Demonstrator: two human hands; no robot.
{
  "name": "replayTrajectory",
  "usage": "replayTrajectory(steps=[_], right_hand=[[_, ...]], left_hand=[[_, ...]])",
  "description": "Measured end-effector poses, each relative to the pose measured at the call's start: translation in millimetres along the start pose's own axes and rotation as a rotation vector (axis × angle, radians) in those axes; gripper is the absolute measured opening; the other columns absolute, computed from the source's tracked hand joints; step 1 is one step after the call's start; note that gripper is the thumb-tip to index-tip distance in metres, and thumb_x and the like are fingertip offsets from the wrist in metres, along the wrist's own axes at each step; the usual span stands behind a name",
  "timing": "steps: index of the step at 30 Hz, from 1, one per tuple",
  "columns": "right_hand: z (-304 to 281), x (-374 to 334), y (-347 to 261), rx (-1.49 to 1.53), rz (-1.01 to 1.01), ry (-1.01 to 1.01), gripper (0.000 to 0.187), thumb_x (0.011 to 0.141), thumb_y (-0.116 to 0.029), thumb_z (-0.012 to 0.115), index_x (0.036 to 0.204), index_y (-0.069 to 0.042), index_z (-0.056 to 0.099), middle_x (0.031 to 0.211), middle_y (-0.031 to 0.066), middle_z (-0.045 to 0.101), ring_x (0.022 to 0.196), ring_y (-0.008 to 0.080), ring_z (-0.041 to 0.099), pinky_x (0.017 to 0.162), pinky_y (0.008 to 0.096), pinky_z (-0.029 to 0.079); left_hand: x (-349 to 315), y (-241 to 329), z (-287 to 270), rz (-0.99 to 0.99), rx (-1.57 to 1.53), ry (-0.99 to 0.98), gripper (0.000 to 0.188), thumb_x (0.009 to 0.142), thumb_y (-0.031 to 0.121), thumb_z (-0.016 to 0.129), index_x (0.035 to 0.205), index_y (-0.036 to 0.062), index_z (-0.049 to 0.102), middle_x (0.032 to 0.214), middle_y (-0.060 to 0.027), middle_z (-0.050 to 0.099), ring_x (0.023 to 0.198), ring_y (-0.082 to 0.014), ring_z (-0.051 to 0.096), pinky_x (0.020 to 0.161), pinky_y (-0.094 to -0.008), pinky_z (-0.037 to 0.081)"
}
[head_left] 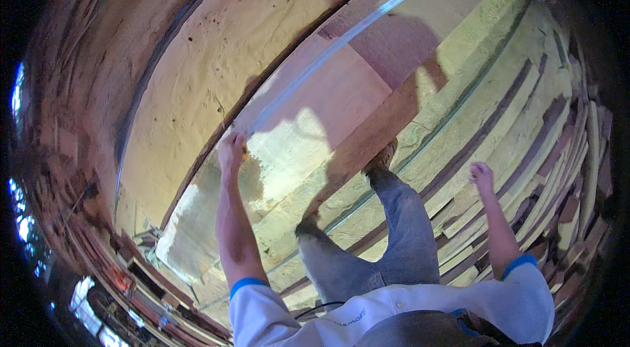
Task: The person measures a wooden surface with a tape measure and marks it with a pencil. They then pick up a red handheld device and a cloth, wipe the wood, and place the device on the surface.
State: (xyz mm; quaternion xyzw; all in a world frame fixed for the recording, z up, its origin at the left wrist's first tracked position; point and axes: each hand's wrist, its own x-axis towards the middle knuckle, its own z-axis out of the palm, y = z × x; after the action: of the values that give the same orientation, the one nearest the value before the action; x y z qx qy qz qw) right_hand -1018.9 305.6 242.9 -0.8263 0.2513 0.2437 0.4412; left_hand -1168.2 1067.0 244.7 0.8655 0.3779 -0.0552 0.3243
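Note:
My left hand (230, 149) is closed at the near-left end of a wide board (354, 78), beside the board's far edge. A small orange bit shows at its fingers; the rest of what it grips is hidden. From close by this hand, a long straight pale-blue strip (331, 50) runs along the board toward the far right. I cannot tell whether the hand touches it. Out to the right, my right hand (482, 177) hangs above stacked planks with its fingers curled in. Whether it holds anything does not show.
Beyond a dark gap lies a thick, pale slab (216, 71) of wood. Stacked planks (512, 130) with gaps between them fill the right side. My legs (407, 229) stand among the timber. Loose pieces of wood (125, 278) lie at the lower left.

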Motion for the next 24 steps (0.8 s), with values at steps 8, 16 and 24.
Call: replayTrajectory(steps=[8, 16, 24], right_hand=[[-188, 11, 18, -0.156, 0.063, 0.167, 0.015, 0.090, -0.024, 0.063, 0.092, -0.010, 0.061, 0.069, -0.0021, 0.054, 0.051, 0.0072, 0.048, 0.046, 0.0207, 0.038], [-157, 2, 13, -0.182, 0.196, -0.021, 0.021, 0.087, -0.026, 0.068, 0.096, -0.008, 0.062, 0.070, -0.0025, 0.054, 0.058, 0.0095, 0.054, 0.049, 0.0247, 0.048], [-66, 94, -102, -0.274, -0.066, -0.293, 0.018, 0.089, -0.023, 0.064, 0.094, -0.005, 0.061, 0.073, 0.0007, 0.057, 0.059, 0.0092, 0.054, 0.047, 0.0253, 0.046]], left_hand=[[72, 78, 55, -0.048, 0.105, 0.020, 0.034, 0.085, 0.038, 0.058, 0.087, 0.0060, 0.069, 0.086, -0.0183, 0.066, 0.085, -0.0351, 0.064, 0.075, -0.0435, 0.047], [85, 85, 86, -0.099, 0.145, 0.048, 0.032, 0.084, 0.036, 0.058, 0.092, 0.0082, 0.071, 0.095, -0.0152, 0.064, 0.090, -0.0331, 0.062, 0.077, -0.0435, 0.047], [86, 90, 79, -0.077, 0.057, 0.041, 0.027, 0.085, 0.032, 0.059, 0.089, 0.0075, 0.070, 0.094, -0.0124, 0.062, 0.091, -0.0325, 0.060, 0.078, -0.0429, 0.046]])
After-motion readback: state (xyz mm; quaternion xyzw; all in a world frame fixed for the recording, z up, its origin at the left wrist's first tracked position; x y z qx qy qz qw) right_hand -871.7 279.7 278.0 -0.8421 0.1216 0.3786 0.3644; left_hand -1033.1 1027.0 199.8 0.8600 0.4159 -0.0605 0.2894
